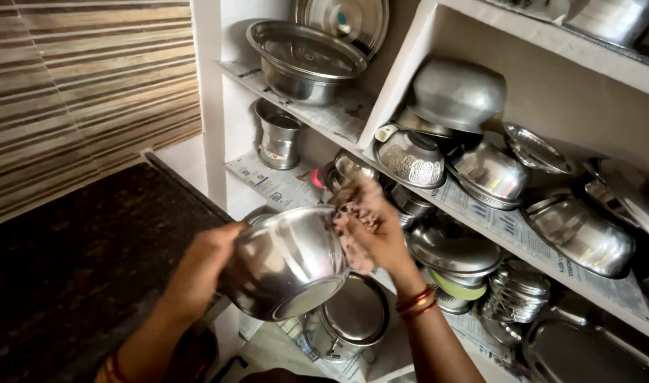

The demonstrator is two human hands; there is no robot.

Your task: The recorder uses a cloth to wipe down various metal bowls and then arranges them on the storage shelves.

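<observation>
Though round, smooth shiny steel pot

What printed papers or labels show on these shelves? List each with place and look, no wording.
Newspaper liner: middle left shelf, under the steel tumbler; white sheet, dark print.
Newspaper liner: long right shelf, under steel pots; white, small blue patches.
Newspaper liner: upper left shelf, under a lidded pot; greyish print.
Sticker: small teal dot on top round lid.

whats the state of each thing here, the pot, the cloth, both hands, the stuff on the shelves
steel pot: held tilted, mouth turned away
cloth: bunched, pressed at the pot's rim
left hand: gripping the pot's side
right hand: closed on the cloth
round-bottomed pot: upside down on a shelf
lidded container: closed, lying on its side
</observation>
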